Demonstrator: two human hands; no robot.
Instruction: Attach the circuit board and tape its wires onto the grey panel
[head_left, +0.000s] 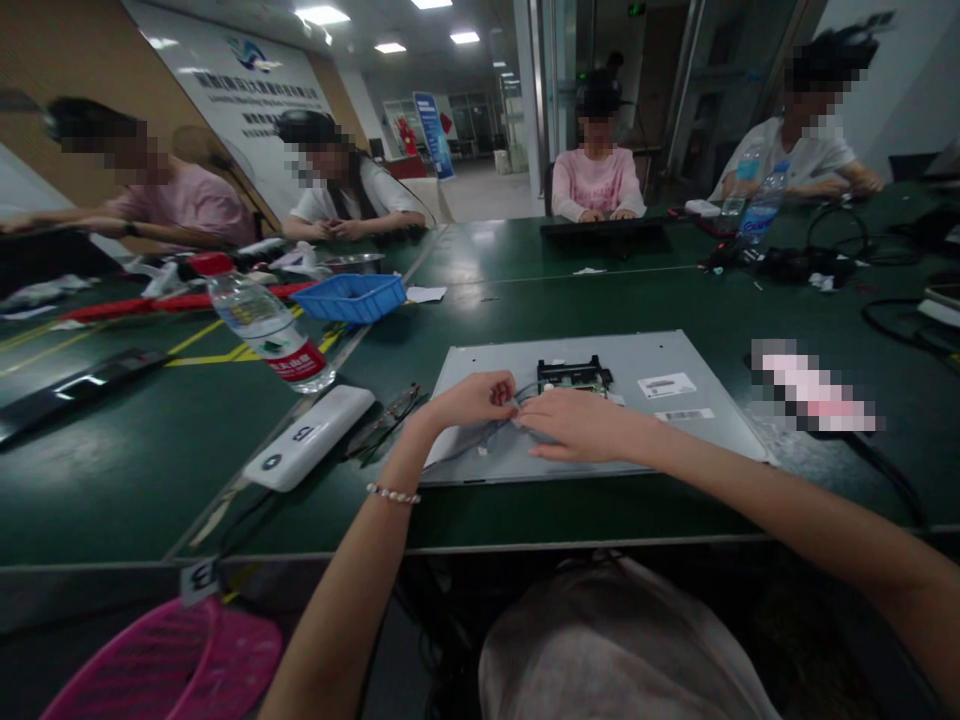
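A flat grey metal panel [637, 350] lies on the green table in front of me, with a black bracket [574, 373] on its upper middle and white labels to the right. My left hand [480, 400] is over the panel's left part, its fingers curled in beside a thin grey cable [495, 432]. Just right of it, my right hand [574, 425] lies palm down over the panel below the bracket, its fingertips together at the cable and almost touching my left hand. Both hands seem to pinch the cable between them; the exact grip is too small to tell.
Left of the panel are glasses [386, 425], a white power bank [311, 437], a red-capped bottle [274, 335] and a blue tray [356, 300]. A phone-like object [817, 390] with a cable is at right. A pink basket [172, 665] stands below the table edge. Several people sit across.
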